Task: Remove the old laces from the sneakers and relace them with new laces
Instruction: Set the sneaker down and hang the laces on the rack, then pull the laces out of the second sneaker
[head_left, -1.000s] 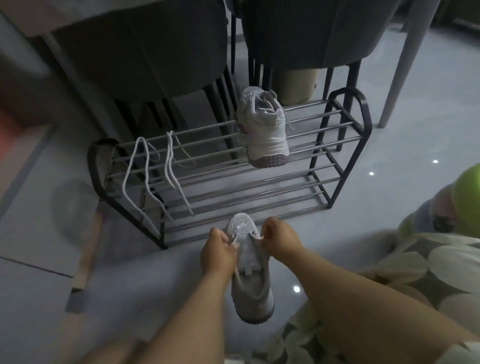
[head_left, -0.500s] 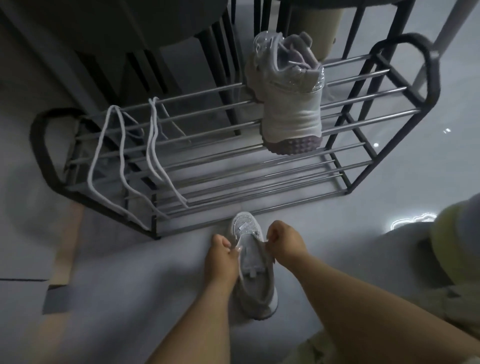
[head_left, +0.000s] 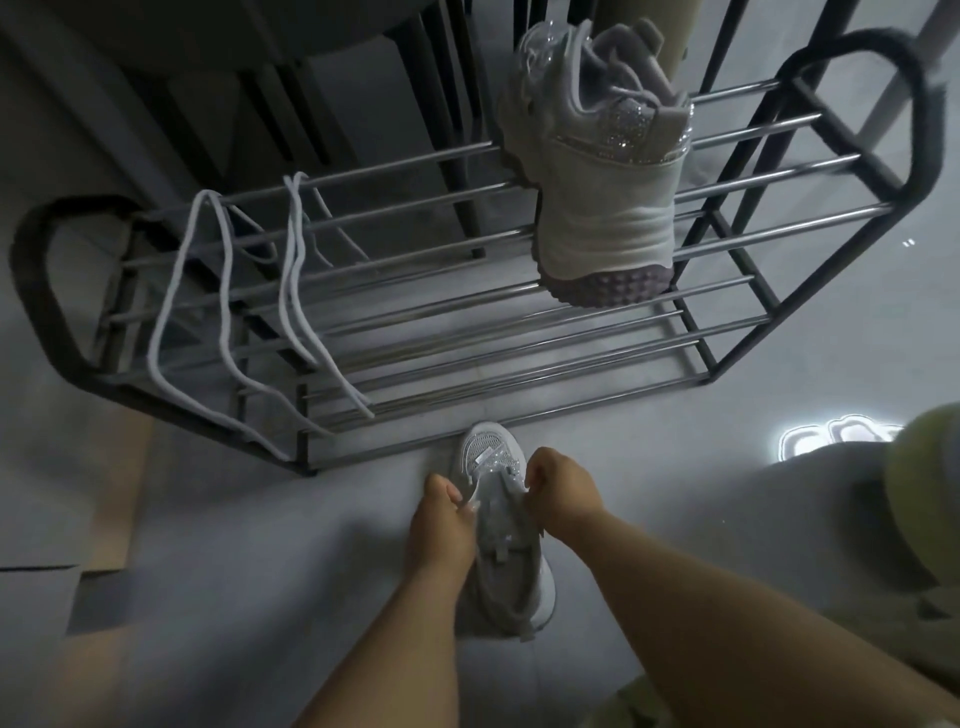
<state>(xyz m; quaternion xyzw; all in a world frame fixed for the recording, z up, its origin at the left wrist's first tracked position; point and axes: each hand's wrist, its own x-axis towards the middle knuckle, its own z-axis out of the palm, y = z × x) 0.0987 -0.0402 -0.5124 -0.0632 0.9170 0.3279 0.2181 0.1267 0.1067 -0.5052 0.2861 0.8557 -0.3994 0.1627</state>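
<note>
A pale grey sneaker (head_left: 501, 561) lies on the floor, toe toward the shoe rack. My left hand (head_left: 441, 525) pinches a lace end at the sneaker's left side. My right hand (head_left: 563, 491) is curled at the right side of the lacing, apparently pinching the other lace end; its fingertips are hidden. A second sneaker (head_left: 602, 171), with glittery trim and its laces in, stands heel toward me on the rack's top shelf. Two loose white laces (head_left: 223, 322) hang over the rack's left bars.
The black-framed shoe rack (head_left: 800, 213) with metal bars stands just beyond the floor sneaker. Dark chair legs (head_left: 457, 104) rise behind it. A greenish cushion-like object (head_left: 930, 499) sits at the right edge. The floor is glossy grey tile.
The camera has dropped closer to the rack and the sneaker. Both hands stay at the lacing near the toe, with little movement between them.
</note>
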